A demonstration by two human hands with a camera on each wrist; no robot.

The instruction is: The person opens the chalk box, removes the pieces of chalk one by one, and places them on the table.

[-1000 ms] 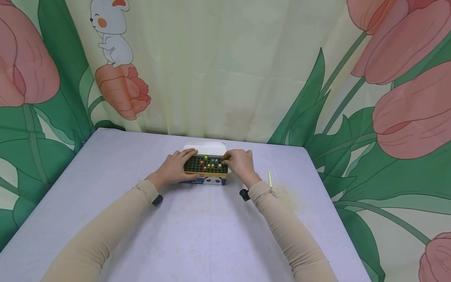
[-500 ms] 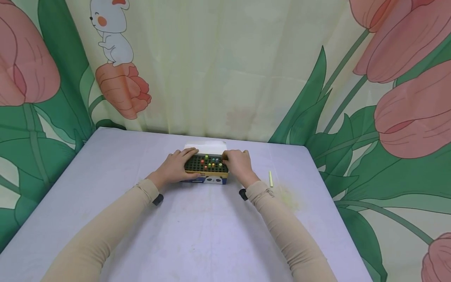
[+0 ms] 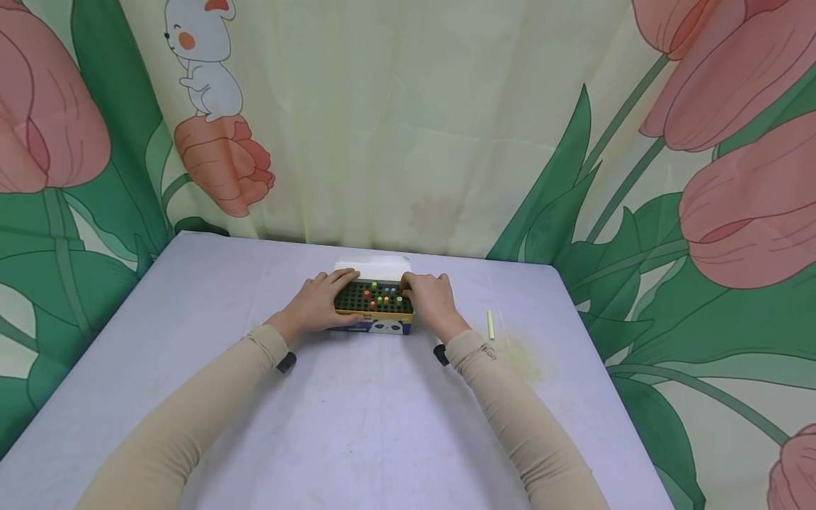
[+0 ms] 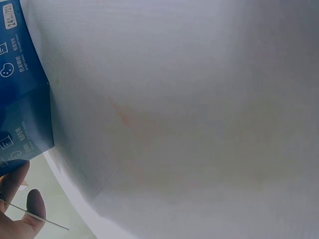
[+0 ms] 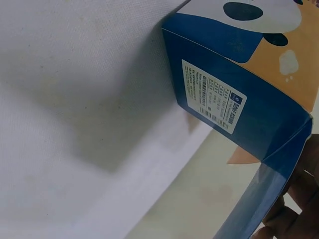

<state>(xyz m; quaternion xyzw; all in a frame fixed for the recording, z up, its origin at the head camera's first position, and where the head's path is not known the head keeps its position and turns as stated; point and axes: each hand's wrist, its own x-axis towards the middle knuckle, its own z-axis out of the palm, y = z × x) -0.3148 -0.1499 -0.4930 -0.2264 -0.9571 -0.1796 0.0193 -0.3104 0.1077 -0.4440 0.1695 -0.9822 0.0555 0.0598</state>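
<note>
A blue and yellow box [image 3: 385, 326] with a panda on its front sits near the table's far edge. Its black insert [image 3: 350, 302] is full of round holes, and several coloured chalk sticks [image 3: 372, 304] stand in some of them. My left hand [image 3: 311, 303] grips the box's left end, thumb along the front and fingers over the back. Bent fingers of my right hand [image 3: 433, 301] pinch at the insert's right end, apparently on a chalk stick that is almost wholly hidden. In the right wrist view, curled fingers [image 5: 299, 194] show behind the box's side flap [image 5: 244, 204].
A pale yellow chalk stick [image 3: 490, 325] lies on the white tablecloth [image 3: 357, 425] to the right of the right hand. The box's white lid [image 3: 376, 268] stands open behind the insert. A printed curtain [image 3: 408, 142] hangs just past the table's far edge.
Very little differs. The right hand has shifted slightly at the insert's right end, its fingers drawn in a bit. The left hand and the box hold their place.
</note>
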